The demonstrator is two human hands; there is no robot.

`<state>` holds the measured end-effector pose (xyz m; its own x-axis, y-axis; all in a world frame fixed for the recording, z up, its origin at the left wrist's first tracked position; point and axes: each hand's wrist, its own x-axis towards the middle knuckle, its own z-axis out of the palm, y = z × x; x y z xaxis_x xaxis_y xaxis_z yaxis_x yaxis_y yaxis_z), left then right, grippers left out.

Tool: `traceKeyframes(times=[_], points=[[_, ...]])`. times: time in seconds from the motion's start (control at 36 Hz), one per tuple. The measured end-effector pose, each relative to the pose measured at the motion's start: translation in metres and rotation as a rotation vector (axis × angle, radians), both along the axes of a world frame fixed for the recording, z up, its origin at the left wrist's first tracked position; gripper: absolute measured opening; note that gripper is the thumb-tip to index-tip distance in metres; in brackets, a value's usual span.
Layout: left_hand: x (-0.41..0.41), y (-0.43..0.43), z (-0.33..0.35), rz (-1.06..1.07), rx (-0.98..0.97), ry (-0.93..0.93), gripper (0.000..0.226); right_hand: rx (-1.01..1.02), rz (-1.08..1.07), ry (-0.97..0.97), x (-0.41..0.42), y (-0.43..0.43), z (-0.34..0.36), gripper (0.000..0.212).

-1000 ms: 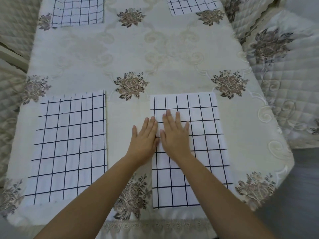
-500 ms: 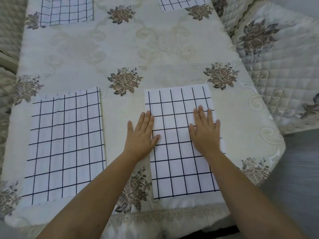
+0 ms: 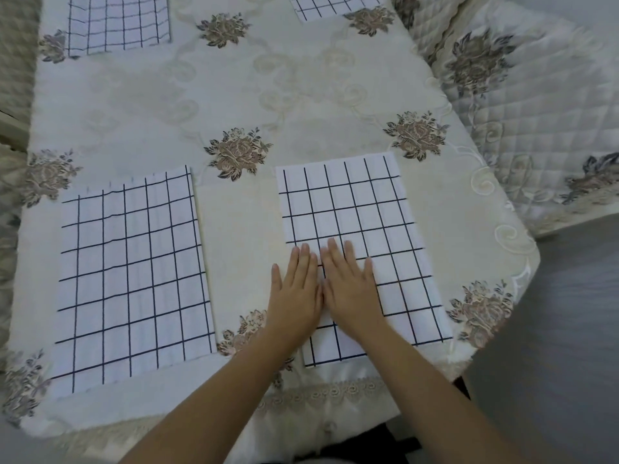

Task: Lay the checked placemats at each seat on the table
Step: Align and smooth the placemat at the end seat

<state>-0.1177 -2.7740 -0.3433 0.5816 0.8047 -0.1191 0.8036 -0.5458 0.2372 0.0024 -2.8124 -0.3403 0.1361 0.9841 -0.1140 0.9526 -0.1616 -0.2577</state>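
so here's where we are: both hands are flat, fingers straight, pressing down and gripping nothing. our left hand (image 3: 296,296) straddles the left edge of the near right placemat (image 3: 361,209), and our right hand (image 3: 351,289) lies fully on it, the two touching side by side.

what just changed: half a second ago the hands were spread apart, the right one out near the mat's 3 o'clock edge and the left one on the 9 o'clock edge. now they're back together and a bit closer to the 6 o'clock end. a second ago they were also together, but further up. to us that reads as smoothing strokes, out and back, working down the cloth toward us.

this mat sits at roughly 5 o'clock on the table (image 3: 234,95), slightly skewed, its near edge just short of the lace trim. the near left placemat (image 3: 134,262) lies at 7 o'clock, well apart from our hands, with faint ripples near its far edge. the far left placemat (image 3: 117,25) shows at 11 o'clock and the far right placemat (image 3: 328,6) at 1 o'clock, both cut off by the frame.

so four mats are down, and we'd guess we're on the finishing touches of the last one. whether there are more seats than four, we can't tell from here. a quilted chair cushion (image 3: 536,112) sits off at 2 o'clock.
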Motion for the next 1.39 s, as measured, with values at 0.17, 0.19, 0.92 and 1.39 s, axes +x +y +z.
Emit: traceKeyframes(times=[0.17, 0.19, 0.92, 1.39], points=[[-0.009, -0.007, -0.002, -0.003, 0.010, 0.017, 0.055, 0.024, -0.033, -0.057, 0.010, -0.014, -0.007, 0.053], [-0.011, -0.007, -0.002, -0.007, 0.014, 0.018, 0.057, 0.015, -0.051, -0.053, 0.016, -0.015, -0.006, 0.054], [-0.014, -0.039, 0.000, -0.073, -0.055, 0.032, 0.056, 0.000, -0.099, -0.053, -0.020, -0.046, -0.003, 0.051], [-0.044, -0.039, 0.002, -0.024, -0.049, 0.070, 0.060, -0.105, -0.393, -0.034, 0.059, -0.087, 0.001, 0.064]])
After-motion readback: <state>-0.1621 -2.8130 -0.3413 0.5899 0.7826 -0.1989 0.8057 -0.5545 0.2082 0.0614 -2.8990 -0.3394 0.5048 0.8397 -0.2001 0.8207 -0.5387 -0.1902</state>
